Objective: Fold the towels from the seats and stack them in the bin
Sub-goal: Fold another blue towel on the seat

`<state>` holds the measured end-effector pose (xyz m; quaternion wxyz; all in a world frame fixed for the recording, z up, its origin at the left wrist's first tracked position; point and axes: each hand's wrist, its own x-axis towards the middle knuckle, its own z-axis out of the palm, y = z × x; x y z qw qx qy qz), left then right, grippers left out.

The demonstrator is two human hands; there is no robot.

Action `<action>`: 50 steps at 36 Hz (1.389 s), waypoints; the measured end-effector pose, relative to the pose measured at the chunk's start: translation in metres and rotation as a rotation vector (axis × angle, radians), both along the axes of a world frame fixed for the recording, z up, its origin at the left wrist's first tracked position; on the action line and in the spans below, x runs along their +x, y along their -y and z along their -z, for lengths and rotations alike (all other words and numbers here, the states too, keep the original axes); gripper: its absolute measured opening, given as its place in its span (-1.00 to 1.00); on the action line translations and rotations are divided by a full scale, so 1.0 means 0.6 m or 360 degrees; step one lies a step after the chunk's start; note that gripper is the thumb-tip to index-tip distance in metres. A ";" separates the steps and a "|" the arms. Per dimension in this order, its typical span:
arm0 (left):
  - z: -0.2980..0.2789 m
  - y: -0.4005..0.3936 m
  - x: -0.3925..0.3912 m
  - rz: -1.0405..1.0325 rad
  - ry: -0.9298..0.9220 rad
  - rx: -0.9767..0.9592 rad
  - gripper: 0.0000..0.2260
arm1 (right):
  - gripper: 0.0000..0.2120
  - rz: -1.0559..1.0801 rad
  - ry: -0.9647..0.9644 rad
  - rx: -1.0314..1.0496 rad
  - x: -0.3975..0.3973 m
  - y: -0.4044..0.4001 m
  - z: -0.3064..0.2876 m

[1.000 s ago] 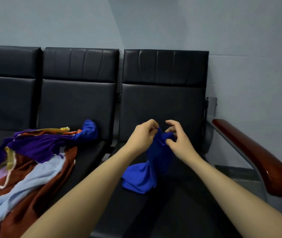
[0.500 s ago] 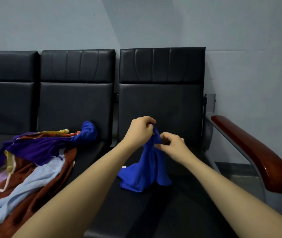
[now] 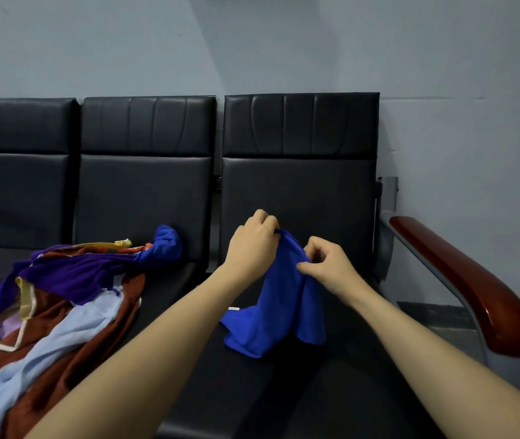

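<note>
A: We had the blue towel [image 3: 279, 299] over the right seat [image 3: 284, 391], its lower end bunched on the cushion. Since a second before, our hands had drawn apart along its top edge: the left hand [image 3: 253, 245] had risen toward eleven o'clock, and the right hand [image 3: 326, 264] had slid out toward three.

B: So we were hunting for corners, not folding yet?

A: We judged so. The cloth hung more open than before, but no fold was made, and the bin was out of view.

B: Room to spread it?

A: The seat lay bare in front toward six. The armrest [image 3: 464, 286] bounded us at three, the backrest [image 3: 299, 185] at twelve, and the pile [image 3: 62, 299] of other towels sat at nine on the next seat.

B: And the grips?

A: Both narrow: left fingers curled over the edge, right thumb and fingers pinching it.
</note>
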<state>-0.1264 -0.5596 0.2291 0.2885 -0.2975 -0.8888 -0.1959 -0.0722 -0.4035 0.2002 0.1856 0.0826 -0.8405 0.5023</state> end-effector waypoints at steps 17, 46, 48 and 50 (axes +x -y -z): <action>0.016 0.059 -0.007 -0.0376 0.0452 -0.0152 -0.82 | -0.92 0.0508 0.0167 0.0407 0.001 -0.061 0.012; -0.132 0.087 -0.006 -0.0351 -0.0473 -0.0010 -0.73 | -0.70 0.1305 -0.0590 -0.0463 0.004 -0.050 -0.196; -0.129 0.096 -0.008 -0.0352 -0.0482 -0.0087 -0.77 | -0.71 0.1328 -0.0613 -0.0463 0.008 -0.055 -0.195; -0.123 0.103 -0.007 -0.0394 -0.0430 -0.0120 -0.79 | -0.72 0.1362 -0.0618 -0.0453 0.006 -0.062 -0.186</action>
